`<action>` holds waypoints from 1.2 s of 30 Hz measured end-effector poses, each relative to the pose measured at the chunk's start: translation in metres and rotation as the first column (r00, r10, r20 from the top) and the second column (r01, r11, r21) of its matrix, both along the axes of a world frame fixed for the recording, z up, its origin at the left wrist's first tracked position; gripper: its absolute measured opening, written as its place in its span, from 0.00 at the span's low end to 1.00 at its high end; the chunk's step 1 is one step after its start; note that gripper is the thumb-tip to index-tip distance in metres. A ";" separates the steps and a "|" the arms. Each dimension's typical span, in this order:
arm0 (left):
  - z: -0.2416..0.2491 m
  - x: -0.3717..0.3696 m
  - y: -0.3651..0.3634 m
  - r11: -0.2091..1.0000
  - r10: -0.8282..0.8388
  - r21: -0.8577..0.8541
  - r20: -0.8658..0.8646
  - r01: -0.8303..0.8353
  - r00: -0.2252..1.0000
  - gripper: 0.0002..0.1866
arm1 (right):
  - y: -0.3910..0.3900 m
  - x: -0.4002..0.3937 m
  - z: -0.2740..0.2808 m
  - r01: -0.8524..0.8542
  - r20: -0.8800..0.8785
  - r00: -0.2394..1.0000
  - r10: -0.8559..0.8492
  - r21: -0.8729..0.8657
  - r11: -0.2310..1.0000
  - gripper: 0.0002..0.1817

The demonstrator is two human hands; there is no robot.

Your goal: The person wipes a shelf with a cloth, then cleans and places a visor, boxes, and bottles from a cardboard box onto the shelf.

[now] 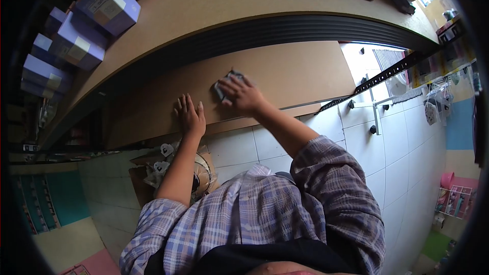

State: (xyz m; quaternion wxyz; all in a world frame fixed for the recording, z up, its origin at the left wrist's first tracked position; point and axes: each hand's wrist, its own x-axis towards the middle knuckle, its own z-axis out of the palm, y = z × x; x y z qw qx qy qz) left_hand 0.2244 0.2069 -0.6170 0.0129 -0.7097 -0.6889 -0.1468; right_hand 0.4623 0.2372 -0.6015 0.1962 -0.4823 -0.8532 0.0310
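My right hand (243, 94) presses a dark grey cloth (222, 86) onto the brown shelf board (300, 71), near its middle. The cloth sticks out past the fingers on the left side. To the left of it, my left hand (191, 116) lies on the same board close to its front edge, fingers spread and holding nothing. The hands are apart.
An upper shelf (204, 7) with a black front strip overhangs the board and carries purple boxes (81, 40) at left. A black perforated upright (387, 76) stands at right. Below are a cardboard box (141, 183) and white floor tiles (232, 147).
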 end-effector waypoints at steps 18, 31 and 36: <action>0.013 0.010 -0.007 0.998 -0.059 -0.014 -0.166 0.057 0.984 0.38 | -0.002 0.118 0.013 0.408 -0.043 0.909 -0.416 -0.128 0.904 0.41; 0.008 0.009 -0.007 0.992 -0.118 0.024 -0.099 0.121 0.988 0.35 | 0.114 0.209 0.040 0.425 0.237 0.903 -0.358 -0.378 0.822 0.38; 0.014 0.017 -0.007 0.996 -0.085 -0.005 -0.141 0.085 0.986 0.34 | 0.112 0.328 0.032 0.734 0.163 0.661 -0.732 -0.343 0.586 0.43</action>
